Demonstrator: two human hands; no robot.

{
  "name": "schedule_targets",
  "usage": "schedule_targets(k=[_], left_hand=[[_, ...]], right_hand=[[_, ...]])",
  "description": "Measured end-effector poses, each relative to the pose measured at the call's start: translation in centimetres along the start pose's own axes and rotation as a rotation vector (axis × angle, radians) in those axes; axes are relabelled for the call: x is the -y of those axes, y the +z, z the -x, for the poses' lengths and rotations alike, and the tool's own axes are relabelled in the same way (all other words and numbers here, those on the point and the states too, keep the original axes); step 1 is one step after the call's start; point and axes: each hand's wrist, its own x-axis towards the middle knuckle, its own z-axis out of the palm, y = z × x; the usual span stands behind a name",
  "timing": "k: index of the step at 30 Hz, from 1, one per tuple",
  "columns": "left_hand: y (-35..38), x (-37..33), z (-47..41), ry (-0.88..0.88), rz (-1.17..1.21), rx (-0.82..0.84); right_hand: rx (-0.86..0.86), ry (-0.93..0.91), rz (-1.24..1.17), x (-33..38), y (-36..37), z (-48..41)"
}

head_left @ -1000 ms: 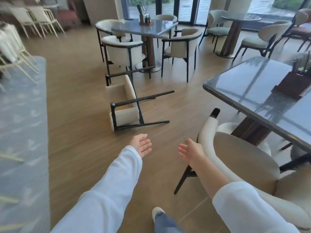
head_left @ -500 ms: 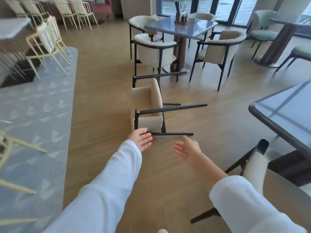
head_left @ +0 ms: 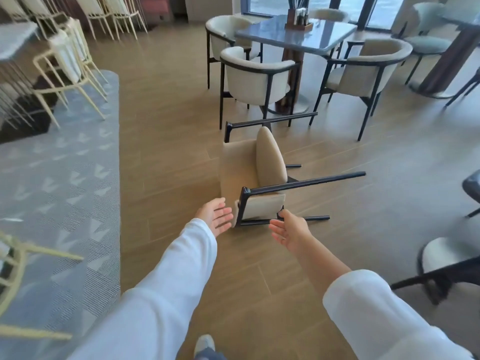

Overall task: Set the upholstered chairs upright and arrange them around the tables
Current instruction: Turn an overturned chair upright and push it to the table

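STEP: righting the toppled chair [head_left: 253, 175], on its side on the wood floor [head_left: 168, 126] just short of the grey table [head_left: 293, 37] | HANDS: left hand [head_left: 215, 216] and right hand [head_left: 288, 232] both spread and empty, flanking its near end | NEXT: likely grab the frame, tip it onto its legs | COUNT: one down, four upright chairs [head_left: 255, 76] at that table.

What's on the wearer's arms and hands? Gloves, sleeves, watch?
No gloves: left hand and right hand are bare, no ring or watch visible. Loose white long sleeves on both arms; left sleeve reaches the wrist, right sleeve stops partway up the forearm.
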Motion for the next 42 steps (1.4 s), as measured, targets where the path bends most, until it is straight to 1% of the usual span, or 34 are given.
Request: schedule_targets(k=[6, 11, 16, 22, 30, 35, 38, 41, 42], left_hand=[[-7.0, -7.8, -6.1, -0.041, -0.108, 0.022], [-10.1, -12.7, -11.7, -0.072, -0.136, 0.039], [-10.1, -17.5, -18.4, -0.098, -0.182, 0.099], [-8.8, -24.0, -27.0, -0.138, -0.264, 0.146], [-8.7, -32.0, -36.0, -0.218, -0.377, 0.206], [-9.7, -35.0, -41.7, -0.265, -0.432, 0.275], [-10.8, -36.9, -45.3, -0.311, -0.460, 0.343], [-12.6, -38.7, -48.4, -0.376, -0.548, 0.411], [-13.0, -38.9, -48.9, -0.384, -0.552, 0.415]], right_hand=[[-0.082, 0.053, -0.103, 0.5, 9.6, -2.8], [-0.115, 0.075, -0.165, 1.5, 15.5, -6.1], [-0.171, 0.072, -0.194, 4.2, 20.2, -11.2], [-0.230, 0.081, -0.251, 9.7, 25.4, -18.1], [-0.315, 0.068, -0.311, 14.9, 31.7, -23.4], [-0.442, 0.083, -0.380, 15.4, 35.0, -26.9], [-0.526, 0.066, -0.409, 15.1, 37.6, -28.7], [-0.620, 0.058, -0.494, 13.9, 40.9, -29.9], [-0.628, 0.066, -0.502, 13.7, 41.5, -29.8]])
